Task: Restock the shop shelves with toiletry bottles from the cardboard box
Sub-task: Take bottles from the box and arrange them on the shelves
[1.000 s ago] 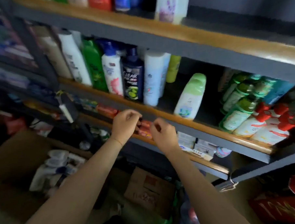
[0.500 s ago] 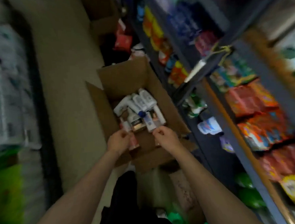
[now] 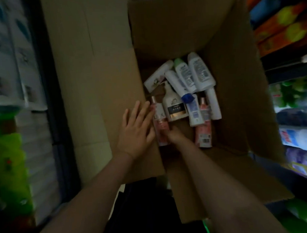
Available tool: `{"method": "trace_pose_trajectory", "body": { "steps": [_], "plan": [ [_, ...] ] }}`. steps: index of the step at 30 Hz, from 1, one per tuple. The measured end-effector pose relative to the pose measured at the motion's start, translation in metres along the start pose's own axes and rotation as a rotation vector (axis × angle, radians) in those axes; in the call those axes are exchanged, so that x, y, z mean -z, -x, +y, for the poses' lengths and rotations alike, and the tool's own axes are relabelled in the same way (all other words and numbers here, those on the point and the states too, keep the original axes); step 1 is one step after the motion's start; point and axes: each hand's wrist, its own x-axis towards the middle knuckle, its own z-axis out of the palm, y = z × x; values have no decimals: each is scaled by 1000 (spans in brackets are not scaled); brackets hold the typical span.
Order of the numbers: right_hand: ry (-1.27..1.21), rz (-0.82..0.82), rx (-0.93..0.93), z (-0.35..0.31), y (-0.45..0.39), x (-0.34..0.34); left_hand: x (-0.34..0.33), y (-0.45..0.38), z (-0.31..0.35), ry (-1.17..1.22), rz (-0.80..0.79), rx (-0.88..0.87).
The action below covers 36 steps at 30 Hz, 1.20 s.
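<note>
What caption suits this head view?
Both hands, left hand and right hand, reach into a cardboard box of toiletry bottles.

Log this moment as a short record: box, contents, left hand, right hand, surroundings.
box: open cardboard box on the floor, flaps spread
contents: bottles lying jumbled, among them white bottles, a cream pump bottle, a blue-capped bottle and pink bottles
left hand: left hand flat with straight fingers on the box's left flap, holding nothing
right hand: right hand deep in the box at a pink bottle; grip blurred
surroundings: stocked shelves at right, stacked packages at left
</note>
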Motion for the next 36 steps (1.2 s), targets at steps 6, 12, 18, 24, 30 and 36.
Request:
{"method": "trace_pose_trajectory", "body": {
  "steps": [6, 12, 18, 24, 30, 36],
  "plan": [
    [10, -32, -56, 5, -23, -8, -14, 1, -5, -9, 99, -24],
    [-25, -93, 16, 3, -6, 2, -9, 2, -3, -39, 47, -20],
    [-105, -161, 123, -3, 62, 41, 30, 0, 18, 305, -7, 158],
    [-266, -35, 317, 5, 178, 85, 120, 12, 96, 1250, -130, 612],
    [-384, 91, 597, 61, 337, 139, 222, 64, 223, 1453, -87, 255],
    [-412, 392, 836, 173, 500, 206, 302, 153, 367, 1411, -211, -259]
  ]
}}
